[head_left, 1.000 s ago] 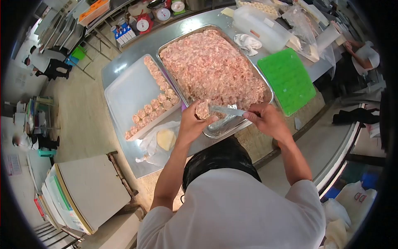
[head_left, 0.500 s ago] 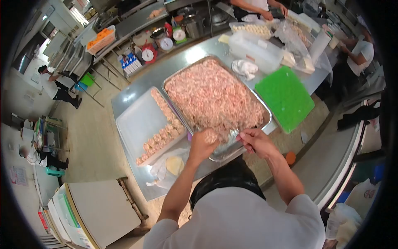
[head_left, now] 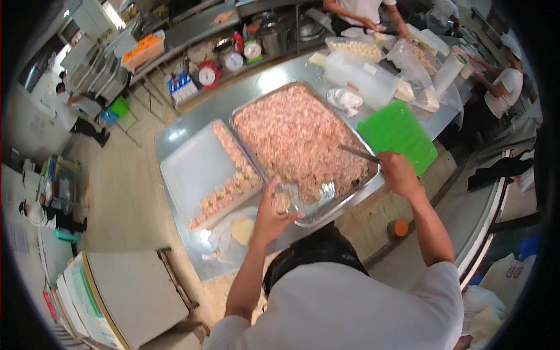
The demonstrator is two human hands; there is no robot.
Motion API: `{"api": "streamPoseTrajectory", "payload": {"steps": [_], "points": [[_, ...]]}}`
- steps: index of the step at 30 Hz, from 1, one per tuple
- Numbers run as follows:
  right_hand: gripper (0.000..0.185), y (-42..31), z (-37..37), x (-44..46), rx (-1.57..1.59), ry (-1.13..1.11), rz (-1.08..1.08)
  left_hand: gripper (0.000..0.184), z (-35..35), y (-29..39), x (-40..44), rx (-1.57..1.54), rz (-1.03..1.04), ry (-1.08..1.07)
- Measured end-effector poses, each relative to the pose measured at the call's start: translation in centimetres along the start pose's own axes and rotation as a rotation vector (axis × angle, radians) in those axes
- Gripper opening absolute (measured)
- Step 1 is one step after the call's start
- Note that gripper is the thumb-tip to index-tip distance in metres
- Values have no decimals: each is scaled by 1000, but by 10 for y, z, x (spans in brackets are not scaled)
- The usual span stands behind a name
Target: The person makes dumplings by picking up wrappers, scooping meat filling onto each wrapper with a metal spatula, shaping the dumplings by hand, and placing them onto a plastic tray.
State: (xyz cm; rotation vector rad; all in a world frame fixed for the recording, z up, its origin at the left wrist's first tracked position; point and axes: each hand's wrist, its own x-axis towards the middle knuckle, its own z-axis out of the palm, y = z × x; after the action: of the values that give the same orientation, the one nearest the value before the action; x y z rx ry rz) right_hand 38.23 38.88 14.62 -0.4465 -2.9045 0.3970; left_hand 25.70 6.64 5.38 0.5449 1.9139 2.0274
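Note:
My left hand (head_left: 267,217) is cupped at the near left corner of a metal tray (head_left: 344,204), fingers and thumb spread around a small lump of minced meat (head_left: 282,202) that rests in it. Pinkish minced meat (head_left: 297,128) fills most of the tray, and bare shiny metal shows at the near end. Over the tray's right rim, my right hand (head_left: 400,174) grips a flat, narrow spatula (head_left: 358,153), its blade pointing left above the meat. Left of the tray, a white plastic tray (head_left: 192,157) holds rows of small meat-filled dumplings (head_left: 233,185).
A green board (head_left: 399,137) lies right of the meat, near a crumpled white cloth (head_left: 344,101) and a clear plastic bin (head_left: 361,76). A pale round stack (head_left: 242,231) sits on plastic at the near left. Co-workers stand across the table and at far right.
My hands have moved apart. The right one has gone up and right with the spatula, now plainly visible. My left hand has shifted slightly left, and its fingers have spread.

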Motion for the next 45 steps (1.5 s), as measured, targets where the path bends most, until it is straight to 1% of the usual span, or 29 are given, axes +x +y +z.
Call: {"api": "streamPoseTrajectory", "payload": {"steps": [1,3,4,5,6,7,9,12,13,15,16,19,20,21,23,25,26,29,32,34,35,36,39,40,42,43,45], "points": [[7,-18,-11,0,129,31,-56,54,4,17,-1,-52,-24,-18],[11,-55,-25,0,358,-183,-24,54,1,26,1,9,-29,-121],[15,-69,-29,-1,469,-285,0,51,-6,25,5,116,-8,-215],[18,-77,-32,0,477,-339,-13,48,-9,25,7,220,17,-314],[22,-83,-34,3,482,-389,-29,43,-8,28,8,284,102,-315],[25,-86,-35,4,487,-435,-49,41,-7,29,6,264,83,-317],[28,-86,-20,8,547,-440,-118,36,-2,33,6,229,61,-319],[29,-73,9,16,613,-458,-206,32,10,44,2,94,-73,-272],[29,-70,15,17,635,-464,-227,32,13,44,4,154,-52,-271],[27,-61,0,16,487,-441,-217,31,17,40,2,273,-31,-255],[26,-62,-6,22,419,-429,-236,31,20,36,0,276,-46,-248],[24,-62,-3,21,500,-490,-102,31,26,36,3,303,-47,-200],[28,-56,5,22,576,-485,-156,30,29,37,7,309,-27,-182],[29,-47,15,22,653,-556,-107,30,36,37,11,309,-2,-174],[30,-29,36,25,806,-680,-4,25,43,39,18,318,-77,-171],[30,-19,56,21,1144,-902,249,21,51,42,23,331,-133,-157],[30,-14,61,22,1313,-1004,375,16,52,34,25,432,-46,-133],[20,1,61,26,1208,-727,318,14,57,22,30,218,-139,-115],[12,33,71,45,387,55,-208,14,60,1,31,79,-168,-65],[10,72,84,54,-48,-286,-55,17,68,-4,35,1,-206,22],[7,65,68,53,-30,-268,-57,19,73,-5,39,-39,-215,68],[5,60,41,54,-19,-244,-64,22,77,0,43,0,-189,130],[5,29,8,43,398,-56,-219,19,87,6,55,208,-209,158],[4,25,9,46,428,-86,-261,21,91,9,60,184,-206,99],[2,24,13,44,489,-151,-321,22,95,19,63,242,-258,90],[2,35,21,44,429,-134,-272,23,99,20,61,268,-293,70],[2,64,38,55,296,-90,-172,24,96,12,57,230,-286,112]]}}
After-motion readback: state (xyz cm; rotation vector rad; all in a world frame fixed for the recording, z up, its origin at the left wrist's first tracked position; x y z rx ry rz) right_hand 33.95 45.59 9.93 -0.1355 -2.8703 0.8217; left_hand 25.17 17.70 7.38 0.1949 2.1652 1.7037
